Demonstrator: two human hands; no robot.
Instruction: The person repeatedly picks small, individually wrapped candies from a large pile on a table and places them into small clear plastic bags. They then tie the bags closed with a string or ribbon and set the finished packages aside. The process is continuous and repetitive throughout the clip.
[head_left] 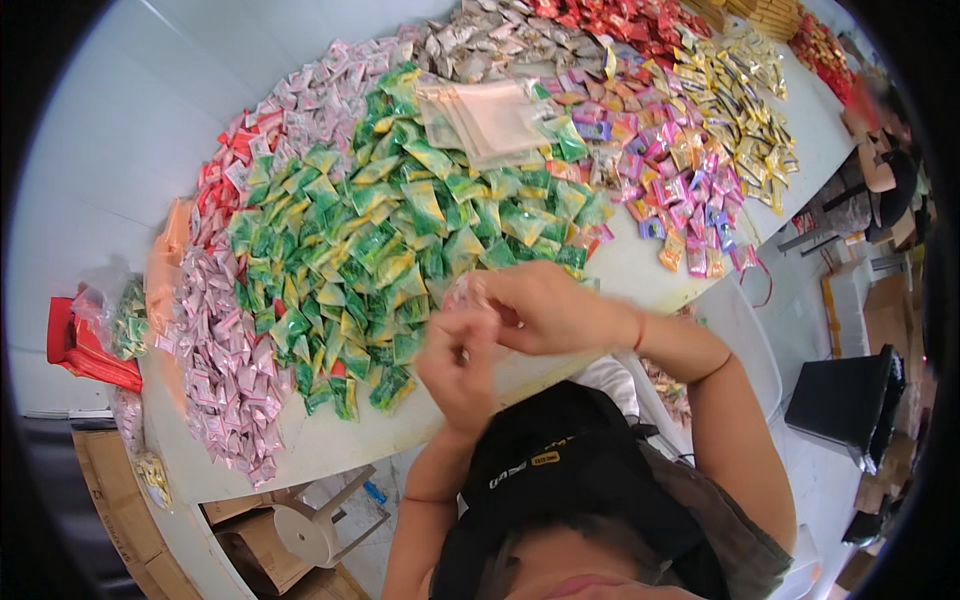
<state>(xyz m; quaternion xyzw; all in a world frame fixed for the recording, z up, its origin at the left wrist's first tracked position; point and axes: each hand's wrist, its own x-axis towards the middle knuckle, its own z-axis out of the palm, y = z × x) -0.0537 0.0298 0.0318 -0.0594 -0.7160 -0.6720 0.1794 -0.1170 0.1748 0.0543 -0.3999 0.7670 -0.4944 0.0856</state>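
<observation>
Both my hands are raised together over the front edge of the table [335,440]. My left hand [458,362] is closed, fingers curled, close against the right. With its fingertips pinched, my right hand [545,308] has a small pale, shiny thing [462,290] at the fingers; blur hides what it is. Just beyond them spreads a large heap of green and yellow wrapped packets [400,230]. On top of that heap lies a stack of flat, clear peach-tinted bags [485,118].
Pale pink packets [225,360] are heaped at left, beside red ones [215,185]. Purple and pink packets [675,185], yellow packets [745,110] and brownish-grey packets [490,45] lie farther off. A white tub [750,340] stands by my right arm, a stool [305,535] below the table. Another person [885,180] sits at far right.
</observation>
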